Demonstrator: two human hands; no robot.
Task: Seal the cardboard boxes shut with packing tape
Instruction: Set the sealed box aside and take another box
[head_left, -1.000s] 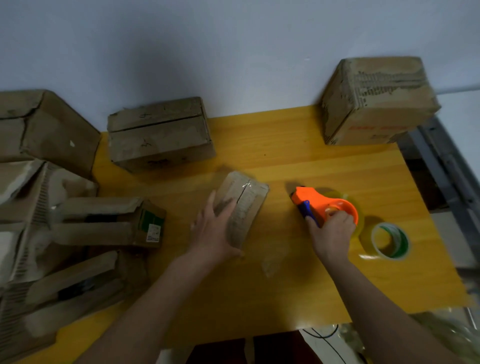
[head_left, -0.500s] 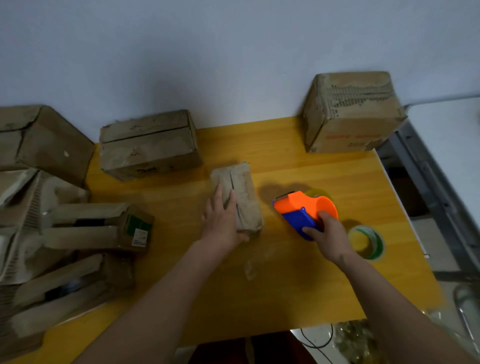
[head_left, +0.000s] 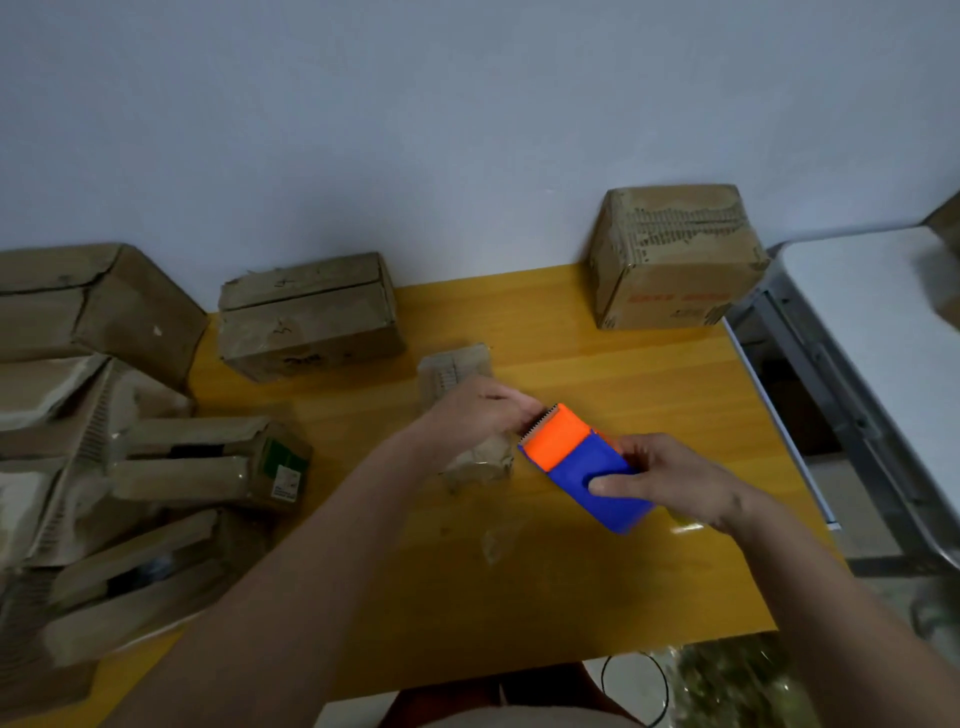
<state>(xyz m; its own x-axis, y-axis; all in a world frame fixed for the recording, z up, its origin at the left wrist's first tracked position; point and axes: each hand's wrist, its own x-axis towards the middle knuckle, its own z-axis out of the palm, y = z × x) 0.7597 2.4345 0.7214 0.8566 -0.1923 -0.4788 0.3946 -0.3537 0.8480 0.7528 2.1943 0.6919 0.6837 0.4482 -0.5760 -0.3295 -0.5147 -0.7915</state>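
While red print on the large box (head_left: 675, 260) at upper right stays unreadable, the right hand (head_left: 670, 480) grips the tape dispenser (head_left: 576, 465) at centre, its serrated edge meeting the left hand (head_left: 478, 410) fingertips curled over the small box (head_left: 457, 371).

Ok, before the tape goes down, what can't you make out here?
Head view only:
- Small box: middle hidden by the left hand; seam unseen.
- Left fingertips at the tape dispenser: blurred, so a pinched tape end can't be confirmed.
- Tape roll: hidden by the dispenser and right hand.
- Left boxes: cut off by the edge.
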